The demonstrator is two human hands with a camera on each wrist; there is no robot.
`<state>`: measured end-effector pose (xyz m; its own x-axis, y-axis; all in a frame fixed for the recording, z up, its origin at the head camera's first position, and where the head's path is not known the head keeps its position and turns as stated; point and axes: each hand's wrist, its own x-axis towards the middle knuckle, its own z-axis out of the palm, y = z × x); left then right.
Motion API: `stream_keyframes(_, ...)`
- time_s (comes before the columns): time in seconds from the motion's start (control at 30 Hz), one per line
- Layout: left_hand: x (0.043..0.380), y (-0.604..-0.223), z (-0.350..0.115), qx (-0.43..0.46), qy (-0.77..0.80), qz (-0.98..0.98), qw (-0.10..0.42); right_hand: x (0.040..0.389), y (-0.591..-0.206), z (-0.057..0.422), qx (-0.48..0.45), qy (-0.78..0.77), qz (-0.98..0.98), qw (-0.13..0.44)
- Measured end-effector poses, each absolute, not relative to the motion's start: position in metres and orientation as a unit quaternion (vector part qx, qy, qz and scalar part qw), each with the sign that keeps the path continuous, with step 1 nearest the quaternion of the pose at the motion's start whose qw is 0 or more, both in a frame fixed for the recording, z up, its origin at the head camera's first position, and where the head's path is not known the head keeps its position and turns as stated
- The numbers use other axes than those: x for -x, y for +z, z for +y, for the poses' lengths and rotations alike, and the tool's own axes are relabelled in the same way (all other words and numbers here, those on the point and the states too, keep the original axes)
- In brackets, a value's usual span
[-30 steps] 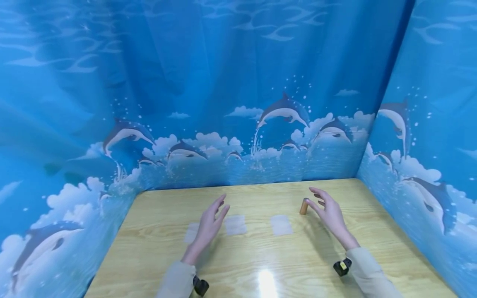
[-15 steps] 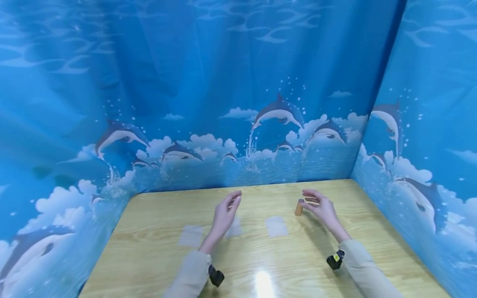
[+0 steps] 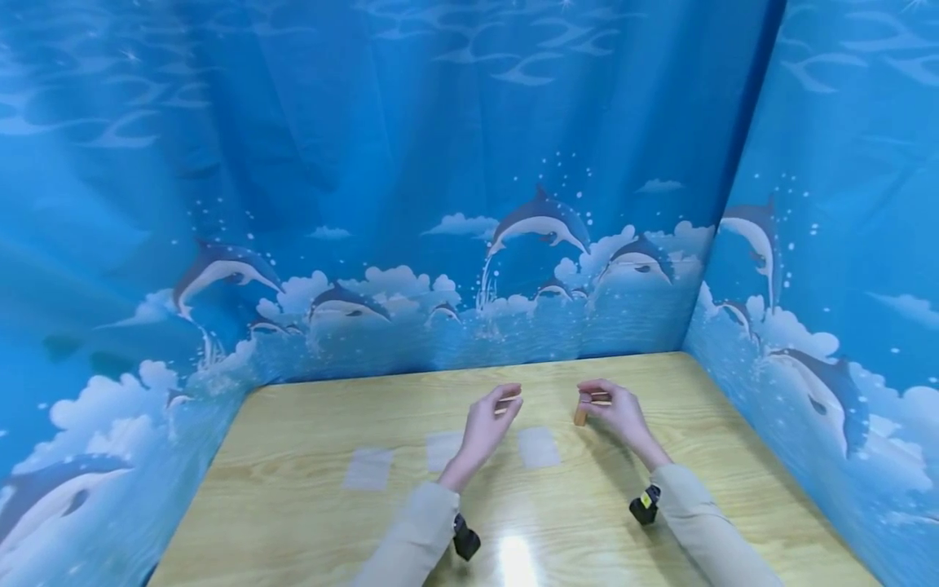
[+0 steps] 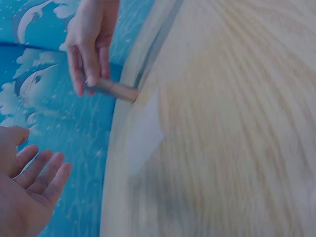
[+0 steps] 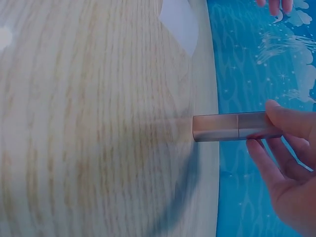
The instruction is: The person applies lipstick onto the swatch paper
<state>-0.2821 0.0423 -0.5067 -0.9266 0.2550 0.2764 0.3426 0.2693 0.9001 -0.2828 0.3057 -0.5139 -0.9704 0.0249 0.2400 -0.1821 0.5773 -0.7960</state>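
Note:
A lipstick tube, copper-coloured below with a darker greyish cap, stands upright near the far right of the wooden table. My right hand pinches it by the cap, thumb on one side and fingers on the other. In the right wrist view the tube shows its seam, and its base is at the tabletop. Nothing is in my left hand, which hovers over the table left of the tube with fingers loosely bent. Seen from the left wrist, its fingers are apart.
Three pale square sheets lie in a row: a left sheet, a middle sheet partly behind my left hand, and a right sheet. Blue dolphin-print curtains border the table at the back and sides.
My left hand has moved rightward, past the left and middle sheets toward the tube. The right hand's fingers have closed in around the tube's top. The head view has shifted slightly.

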Motion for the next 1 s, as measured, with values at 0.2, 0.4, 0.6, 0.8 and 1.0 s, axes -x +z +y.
stream_keyframes(0.2, 0.282, -0.516, 0.069, 0.208, -0.576, -0.790, 0.028, 0.284, -0.516, 0.308, -0.041, 0.450, -0.885, 0.115)
stream_keyframes(0.4, 0.285, -0.522, 0.091, 0.209, -0.588, -0.782, 0.016, 0.285, -0.517, 0.308, -0.041, 0.448, -0.885, 0.118)
stream_keyframes(0.6, 0.289, -0.529, 0.105, 0.209, -0.589, -0.781, 0.005, 0.283, -0.517, 0.309, -0.025, 0.450, -0.885, 0.120)
stream_keyframes(0.8, 0.292, -0.535, 0.113, 0.207, -0.580, -0.788, 0.005, 0.281, -0.517, 0.310, -0.017, 0.464, -0.877, 0.126)
stream_keyframes(1.0, 0.294, -0.538, 0.121, 0.206, -0.570, -0.795, 0.007, 0.280, -0.517, 0.314, -0.009, 0.460, -0.877, 0.138)
